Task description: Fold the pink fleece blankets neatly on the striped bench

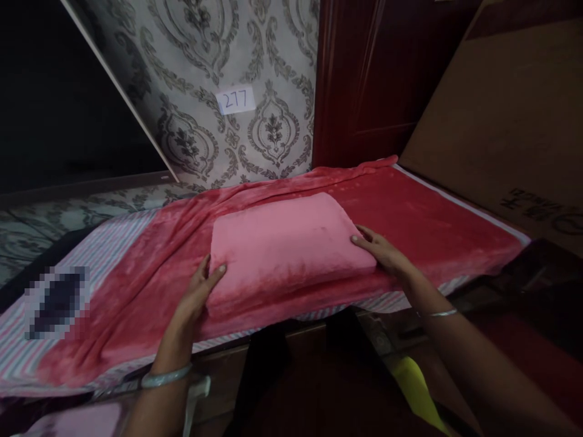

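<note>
A pink pillow (285, 240) lies on a red plush blanket (410, 212) in the middle of the head view. My left hand (198, 288) grips the pillow's left end, thumb on top and fingers around the side, mostly hidden. At the opposite end, my right hand (378, 247) holds the pillow the same way, its thumb resting on the upper face. The blanket is wrinkled to the left and along the wall, and smoother on the right. Beneath it, a striped sheet (121, 237) shows at the left and along the front edge.
A dark screen (68, 103) stands at the left before the patterned wall (273, 127), which bears a paper marked 277 (235, 99). A large cardboard box (505, 115) borders the right end. Something yellow (416, 391) lies low, near my right forearm.
</note>
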A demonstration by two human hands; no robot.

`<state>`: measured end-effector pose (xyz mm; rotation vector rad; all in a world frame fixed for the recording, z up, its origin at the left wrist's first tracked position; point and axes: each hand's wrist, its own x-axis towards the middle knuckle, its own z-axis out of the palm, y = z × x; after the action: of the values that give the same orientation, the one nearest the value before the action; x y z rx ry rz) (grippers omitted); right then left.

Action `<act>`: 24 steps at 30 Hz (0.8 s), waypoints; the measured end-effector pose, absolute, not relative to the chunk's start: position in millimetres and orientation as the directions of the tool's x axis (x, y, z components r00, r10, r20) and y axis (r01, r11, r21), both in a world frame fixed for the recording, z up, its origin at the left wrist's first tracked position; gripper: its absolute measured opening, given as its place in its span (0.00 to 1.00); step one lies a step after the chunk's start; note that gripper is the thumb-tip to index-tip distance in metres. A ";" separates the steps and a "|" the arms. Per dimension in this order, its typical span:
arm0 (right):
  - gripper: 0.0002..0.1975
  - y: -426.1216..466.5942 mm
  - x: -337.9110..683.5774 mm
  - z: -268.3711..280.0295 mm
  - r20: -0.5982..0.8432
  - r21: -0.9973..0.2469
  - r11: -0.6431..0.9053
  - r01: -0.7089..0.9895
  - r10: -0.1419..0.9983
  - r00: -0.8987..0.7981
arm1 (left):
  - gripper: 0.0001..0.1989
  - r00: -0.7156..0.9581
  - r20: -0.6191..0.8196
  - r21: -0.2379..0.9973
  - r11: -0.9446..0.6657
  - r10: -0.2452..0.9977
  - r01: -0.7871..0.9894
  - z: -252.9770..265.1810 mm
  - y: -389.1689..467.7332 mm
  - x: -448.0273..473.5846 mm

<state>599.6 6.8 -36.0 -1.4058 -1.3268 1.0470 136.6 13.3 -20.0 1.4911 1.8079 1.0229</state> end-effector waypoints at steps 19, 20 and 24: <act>0.34 -13.3 579.7 -86.6 0.463 -0.769 0.217 0.601 0.838 0.290 | 0.29 0.288 0.342 0.044 -0.322 0.894 0.946 -39.9 -23.1 184.6; 0.35 -14.4 579.3 -87.5 0.469 -0.766 0.212 0.607 0.830 0.303 | 0.29 0.291 0.347 0.042 -0.324 0.892 0.945 -40.2 -22.7 182.8; 0.34 -23.1 571.3 -78.6 0.541 -0.686 0.183 0.704 0.775 0.326 | 0.29 0.296 0.386 0.040 -0.336 0.874 0.941 -30.3 -26.7 184.6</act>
<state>571.3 -23.1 -78.6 -1.5399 -1.3982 0.0844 184.6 -26.7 -30.3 2.6793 1.9035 0.5783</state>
